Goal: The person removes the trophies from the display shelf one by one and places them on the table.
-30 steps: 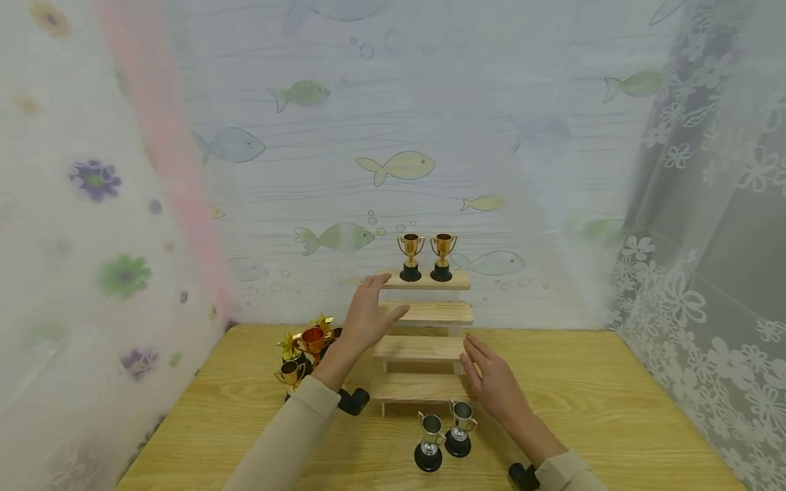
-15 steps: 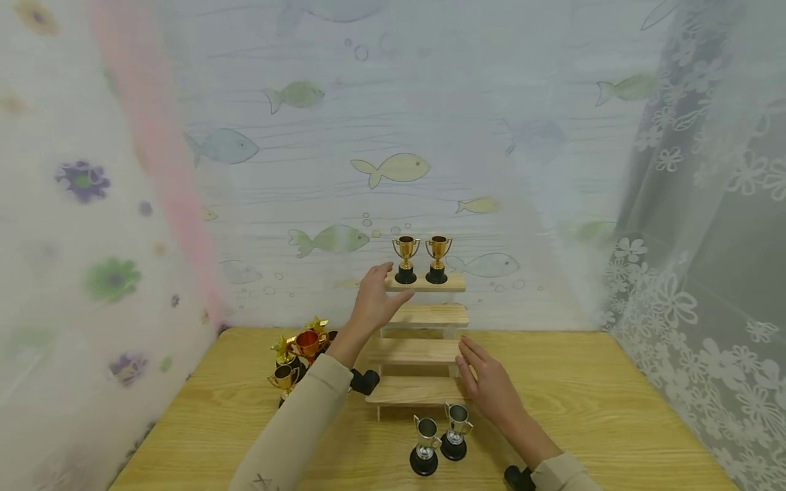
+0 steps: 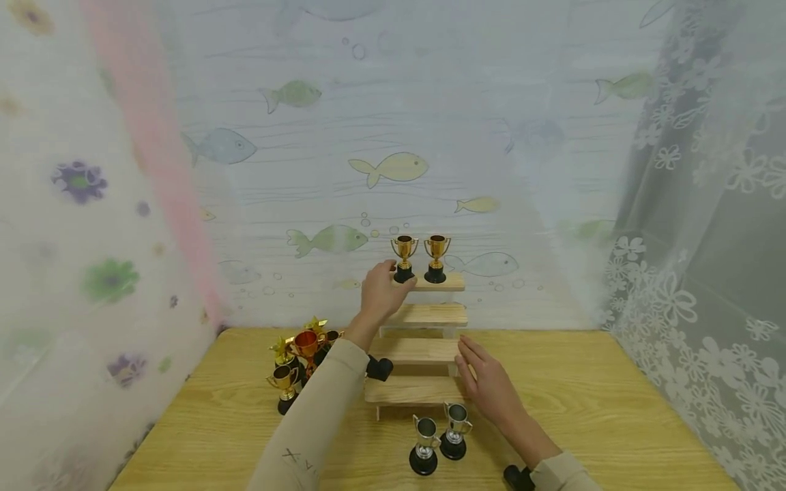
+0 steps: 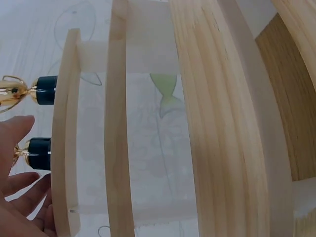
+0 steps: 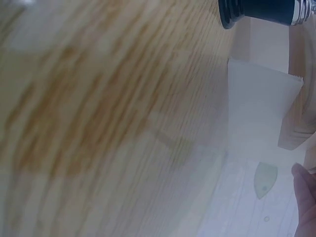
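Observation:
On the top step of a wooden tiered stand stand two small gold trophy cups with black bases. My left hand is around the lower part of the left gold trophy, thumb in front and fingers behind. The left wrist view shows a gap between the thumb and that trophy's black base. The right gold trophy stands untouched beside it. My right hand, fingers extended together, is at the right side of the lower steps. Two silver trophies stand in front of the stand.
A cluster of several trophies stands left of the stand, including a red cup, a gold cup and star-topped ones. My left forearm partly hides them. A fish-patterned curtain hangs behind the wood-grain table.
My left hand has moved right, from the edge of the top step to around the left gold trophy's base. My right hand has stayed beside the stand. The view has shifted slightly.

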